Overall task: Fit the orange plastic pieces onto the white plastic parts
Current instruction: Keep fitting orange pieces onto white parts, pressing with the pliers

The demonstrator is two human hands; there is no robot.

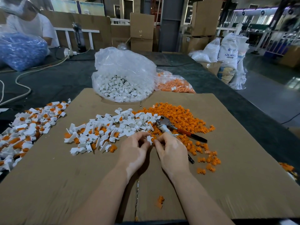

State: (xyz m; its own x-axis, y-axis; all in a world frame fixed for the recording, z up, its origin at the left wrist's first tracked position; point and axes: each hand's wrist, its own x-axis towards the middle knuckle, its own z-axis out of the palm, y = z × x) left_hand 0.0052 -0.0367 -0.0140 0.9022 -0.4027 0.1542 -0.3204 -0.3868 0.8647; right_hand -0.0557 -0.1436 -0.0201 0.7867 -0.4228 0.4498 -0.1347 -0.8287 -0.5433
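My left hand [134, 147] pinches a small white plastic part [149, 139] at its fingertips. My right hand [170, 148] pinches an orange piece [153, 140] against that white part. Both hands hover over the cardboard sheet [81, 184] in the middle. A pile of loose white parts [113, 127] lies just beyond my left hand. Beyond my right hand and off to its right spreads a pile of loose orange pieces [183, 117].
A heap of fitted white-and-orange parts [27, 129] lies at the left. Pliers with red handles [177, 127] rest on the orange pile. Clear bags of white parts [123, 82] and orange pieces [175, 83] stand at the back. Another person [27, 21] sits far left.
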